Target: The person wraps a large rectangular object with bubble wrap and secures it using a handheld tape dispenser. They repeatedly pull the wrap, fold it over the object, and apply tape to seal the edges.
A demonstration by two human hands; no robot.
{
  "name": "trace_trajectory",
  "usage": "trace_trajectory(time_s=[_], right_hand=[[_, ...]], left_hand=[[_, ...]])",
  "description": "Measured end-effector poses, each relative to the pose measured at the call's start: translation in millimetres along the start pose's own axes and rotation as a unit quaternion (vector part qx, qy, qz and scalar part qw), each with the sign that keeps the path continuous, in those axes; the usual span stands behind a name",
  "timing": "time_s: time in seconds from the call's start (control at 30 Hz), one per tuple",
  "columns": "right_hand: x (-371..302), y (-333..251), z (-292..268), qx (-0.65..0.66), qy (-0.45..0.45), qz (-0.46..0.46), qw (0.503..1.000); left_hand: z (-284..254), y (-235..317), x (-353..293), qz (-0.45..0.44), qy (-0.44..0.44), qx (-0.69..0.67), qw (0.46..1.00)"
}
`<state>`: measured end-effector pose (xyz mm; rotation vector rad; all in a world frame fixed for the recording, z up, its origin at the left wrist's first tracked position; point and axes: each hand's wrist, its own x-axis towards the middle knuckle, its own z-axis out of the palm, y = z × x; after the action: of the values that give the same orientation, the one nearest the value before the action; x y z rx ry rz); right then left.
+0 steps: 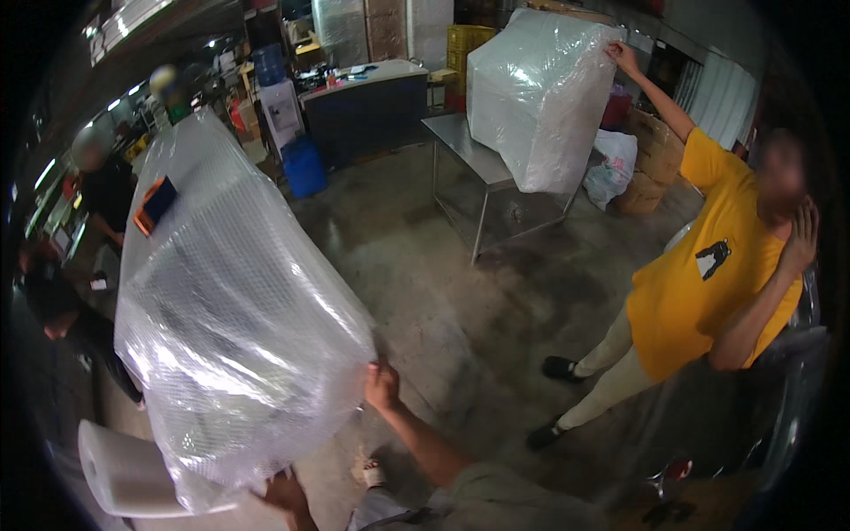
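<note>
A large, long item wrapped in clear bubble wrap [239, 301] stretches away from me on the left. My right hand [382, 387] has its fingers closed on the wrap at the near right corner. Lower down, my left hand [288, 497] grips the wrap along the near bottom edge, its fingertips partly hidden. Beside that edge a thick roll of bubble wrap [124, 469] lies on its side, to the left of my left hand. An orange and dark blue object [155, 207], perhaps a tape dispenser, rests on top of the wrapped item toward its far left.
A person in a yellow shirt [699, 265] stands at right, one hand on a bulky wrapped block [540, 97] atop a metal table [456, 146]. Two people in dark clothes [102, 190] are at far left. A counter [367, 115], water dispenser [282, 111] and blue bin [304, 166] stand behind.
</note>
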<state>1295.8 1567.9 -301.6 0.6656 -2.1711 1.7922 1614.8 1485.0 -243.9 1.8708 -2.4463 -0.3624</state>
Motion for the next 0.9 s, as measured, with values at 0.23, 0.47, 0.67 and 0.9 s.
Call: trace_trajectory(time_s=[0.23,0.47,0.67,0.9], right_hand=[[3,-6,5,0.001,0.053,0.017,0.998],[22,-5,-8,-0.053,0.065,-0.073,0.994],[16,18,29,0.031,0.154,-0.105,0.982],[0,37,41,0.009,0.155,0.012,0.988]], left_hand=[[-20,-128,87,-0.316,0.32,-0.743,0.497],[35,-126,91,-0.419,0.33,-0.698,0.478],[53,-135,116,-0.452,0.367,-0.587,0.562],[-85,5,33,0.148,0.529,-0.362,0.753]])
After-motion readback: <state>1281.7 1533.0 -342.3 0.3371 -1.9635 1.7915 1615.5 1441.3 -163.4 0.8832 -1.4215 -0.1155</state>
